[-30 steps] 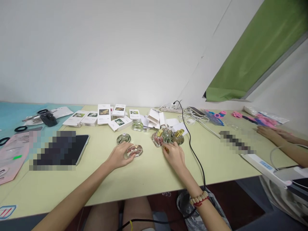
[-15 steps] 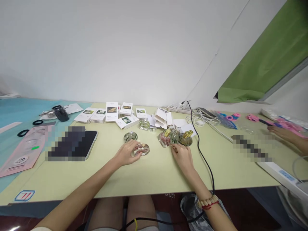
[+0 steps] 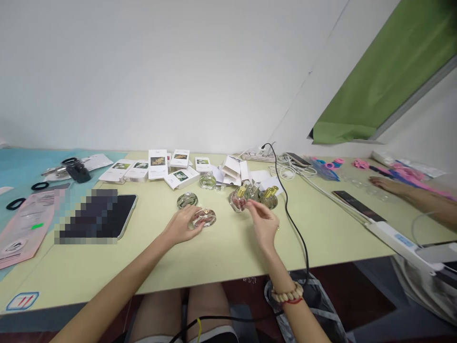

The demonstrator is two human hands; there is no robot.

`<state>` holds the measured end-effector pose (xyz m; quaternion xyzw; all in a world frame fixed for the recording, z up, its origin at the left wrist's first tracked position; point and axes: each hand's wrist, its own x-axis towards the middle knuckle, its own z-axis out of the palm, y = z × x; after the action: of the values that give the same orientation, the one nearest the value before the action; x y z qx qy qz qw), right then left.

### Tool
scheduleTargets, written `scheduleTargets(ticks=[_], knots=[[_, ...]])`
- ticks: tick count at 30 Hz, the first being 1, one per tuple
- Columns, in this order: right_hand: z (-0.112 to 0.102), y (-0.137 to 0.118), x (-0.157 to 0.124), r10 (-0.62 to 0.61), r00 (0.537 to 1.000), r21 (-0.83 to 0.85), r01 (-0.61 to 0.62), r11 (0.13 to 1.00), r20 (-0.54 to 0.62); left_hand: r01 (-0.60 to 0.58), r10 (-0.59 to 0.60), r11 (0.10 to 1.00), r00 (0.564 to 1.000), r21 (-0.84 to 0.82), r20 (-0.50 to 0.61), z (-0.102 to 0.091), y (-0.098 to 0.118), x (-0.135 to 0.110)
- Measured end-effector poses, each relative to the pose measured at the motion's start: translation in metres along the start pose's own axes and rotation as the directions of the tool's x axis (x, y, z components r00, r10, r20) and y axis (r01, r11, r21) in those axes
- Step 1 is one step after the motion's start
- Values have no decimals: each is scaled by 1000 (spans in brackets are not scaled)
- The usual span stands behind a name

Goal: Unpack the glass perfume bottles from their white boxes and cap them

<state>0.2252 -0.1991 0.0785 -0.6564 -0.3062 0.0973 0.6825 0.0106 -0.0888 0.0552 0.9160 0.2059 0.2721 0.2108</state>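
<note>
My left hand [image 3: 180,226] rests on the pale green table [image 3: 221,247] with its fingers curled round a round glass perfume bottle [image 3: 205,217] that lies flat. Another round glass bottle [image 3: 187,200] stands just behind it. My right hand [image 3: 263,223] is lifted a little off the table in front of a cluster of gold-capped bottles [image 3: 254,197]; its fingertips are pinched together on something too small to make out. A bead bracelet sits on my right wrist.
White cartons [image 3: 157,167] lie along the back of the table. A dark tablet [image 3: 107,216] is at the left, a black cable [image 3: 293,224] runs past my right hand, and another person's hand [image 3: 387,185] rests at the far right by pink items.
My right hand has lifted off the table and drawn back from the gold-capped bottles. My left hand stays on the flat bottle. The view has shifted slightly.
</note>
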Motion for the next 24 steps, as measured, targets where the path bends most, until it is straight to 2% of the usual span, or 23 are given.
scheduleTargets(ticks=[2, 3, 4, 5, 7, 9, 10, 13, 19, 22, 24], knots=[[-15, 3, 9, -12, 970, 30, 20, 999, -244, -4, 4, 1000, 1000, -2, -3, 1, -2, 0], [-24, 3, 13, -8, 952, 34, 19, 999, -306, -8, 8, 1000, 1000, -7, -5, 2, -3, 0], [-32, 3, 14, 19, 952, 40, -7, 999, -306, -12, 12, 1000, 1000, -13, -6, 2, -3, 0], [-39, 3, 14, 73, 965, 54, -62, 997, -252, -15, 15, 1000, 1000, -19, -6, 3, -4, 0], [-44, 1, 8, 225, 973, 91, -220, 971, -50, -17, 17, 1000, 1000, -25, -2, 3, -5, 0], [-39, 0, 1, 341, 930, 122, -358, 926, 140, -15, 16, 1000, 1000, -19, 7, 3, -4, 0], [-34, 0, -3, 375, 906, 134, -404, 905, 198, -13, 13, 1000, 1000, -15, 12, 3, -3, 0], [-15, -3, -10, 426, 860, 152, -478, 865, 282, 3, -3, 1000, 1000, -9, 15, 1, 0, 0], [15, -16, -18, 381, 833, 123, -461, 879, 401, 20, -19, 999, 1000, -29, 22, 0, 4, 0], [27, -27, -21, 261, 829, 96, -350, 932, 495, 28, -27, 999, 999, -43, 22, 0, 4, 0], [34, -35, -20, 126, 824, 80, -203, 976, 553, 28, -26, 998, 999, -59, 23, -1, 4, 0]])
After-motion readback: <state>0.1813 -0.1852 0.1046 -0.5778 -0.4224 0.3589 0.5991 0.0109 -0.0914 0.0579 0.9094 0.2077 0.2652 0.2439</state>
